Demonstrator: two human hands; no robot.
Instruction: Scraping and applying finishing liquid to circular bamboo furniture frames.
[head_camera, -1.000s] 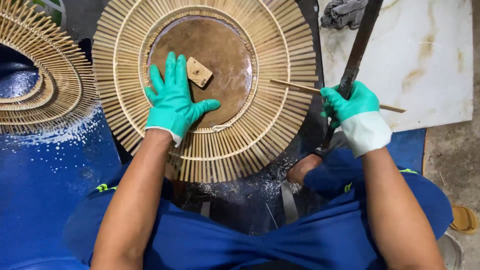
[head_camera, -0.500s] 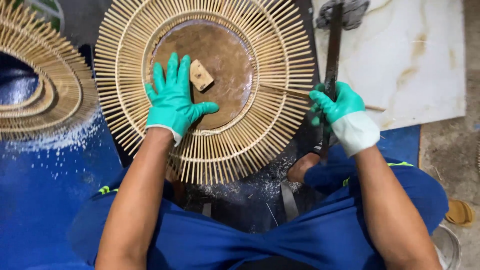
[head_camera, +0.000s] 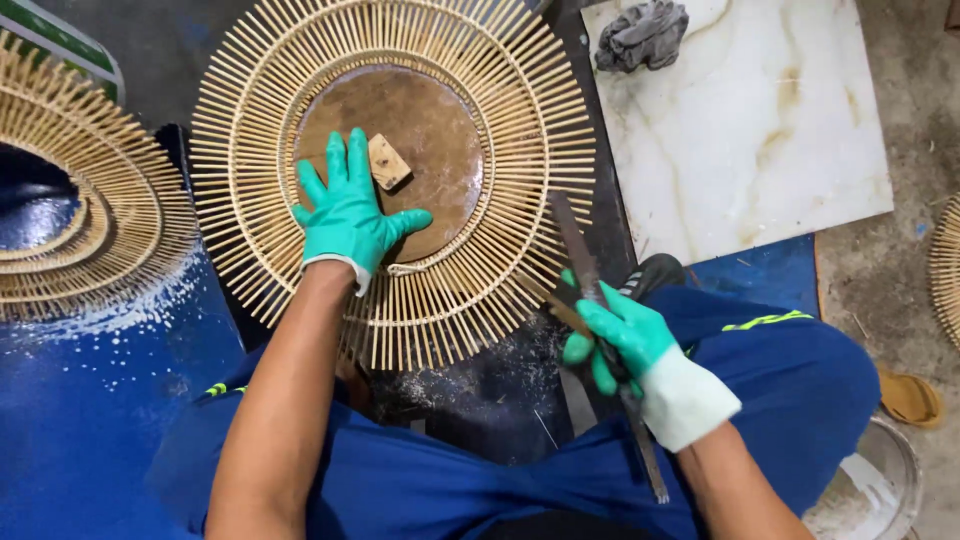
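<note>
Pressing down flat, the left hand (head_camera: 350, 215) lies with fingers spread on the brown disc (head_camera: 430, 130) at the centre of a round sunburst frame (head_camera: 500, 90) made of thin bamboo sticks. Its fingertips reach up beside a small wooden block (head_camera: 388, 162) that sits on the disc, just right of the index finger; the thumb points right along the disc's lower edge. The hand grips nothing, it only rests open on the surface. Both hands wear green gloves.

Right of the disc and lower, off the frame's outer rim, the right hand (head_camera: 625, 345) is closed around a long dark blade (head_camera: 578, 245). The blade runs from the frame's lower right sticks, through the fist, and out past the white cuff toward the person's lap. A loose bamboo stick (head_camera: 545, 300) is also pinched in that hand, its free end lying against the frame's rim.

The frame rests on a dark block, with pale shavings scattered just below its lower rim. Left of the frame lies a second frame (head_camera: 90, 220) of the same kind on a blue sheet (head_camera: 60, 420) dusted with white bits. Right of the frame, beyond the blade, sits a white marble slab (head_camera: 760, 130) with a grey rag (head_camera: 642, 35) on its upper left corner. The person's blue trousers fill the space below the frame.
</note>
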